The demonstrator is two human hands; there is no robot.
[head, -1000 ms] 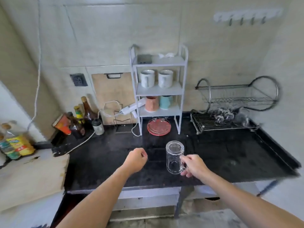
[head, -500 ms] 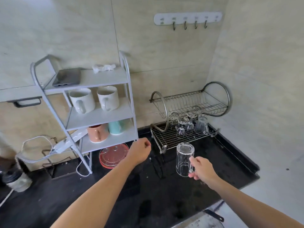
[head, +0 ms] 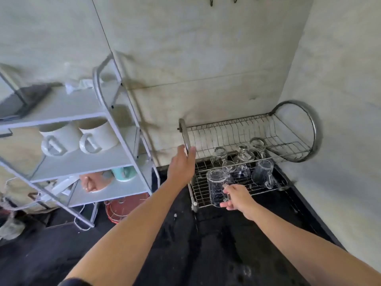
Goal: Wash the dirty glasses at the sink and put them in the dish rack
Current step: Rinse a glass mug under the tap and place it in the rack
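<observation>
Half a second on, the person's left hand [head: 182, 162], earlier a loose fist over the black table [head: 206, 248], has uncurled and reached the dish rack [head: 294, 145]. Its thumb and fingers now stand either side of the rack's left hoop; whether they grip the metal cannot be told. The right hand [head: 237, 196], which had carried the glass mug [head: 215, 187] above the table short of the rack, now has it at the front left corner of the lower wire tier, fingers pinching its handle. Whether the mug rests on the wires cannot be told.

The mug stands close to upright, its long axis near vertical, with the handle turned right, toward the hand holding it; which end is uppermost is unclear. Other glasses [head: 262, 172] stand behind it on the same tier. White mugs [head: 97, 135] sit on the shelf unit [head: 123, 153] at left.
</observation>
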